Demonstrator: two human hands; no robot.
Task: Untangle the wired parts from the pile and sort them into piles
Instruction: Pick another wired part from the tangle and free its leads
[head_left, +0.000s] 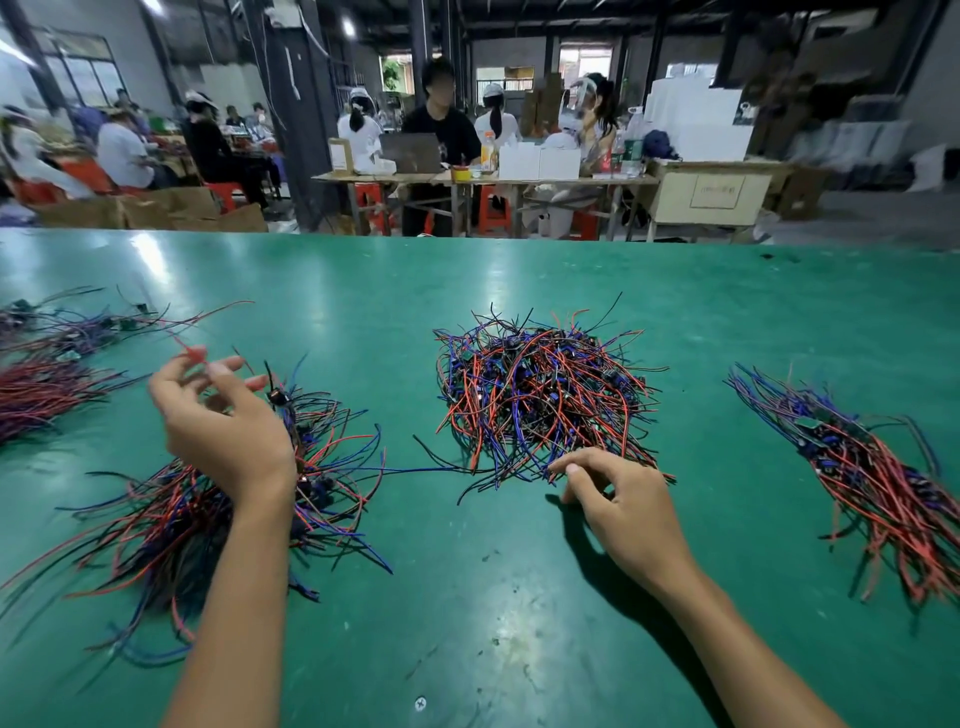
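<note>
On the green table (519, 597) the tangled pile (540, 400) of red, blue and black wired parts sits at about 12 o'clock from the person, a round heap with wire ends sticking out every way and no clear long axis. A sorted pile (208, 499) lies at 9 o'clock under the left forearm, its wires fanning mostly toward the near left edge. Another sorted pile (883, 483) at 3 o'clock runs lengthwise from far left to near right. Two blurred piles (47, 364) lie at 10 o'clock by the left edge. The left hand (223, 421) is raised over its pile, back toward the camera, fingers loosely spread and relaxed; a red wire (202, 322) runs from the fingertips away to the far right, but blur hides whether it is pinched. The right hand (618, 499) rests on the table at the near edge of the tangled pile, fingers curled, index tip and thumb meeting at the wire ends; whether they grip one cannot be told. A box (711, 197) beyond the table carries a label too blurred to read.
</note>
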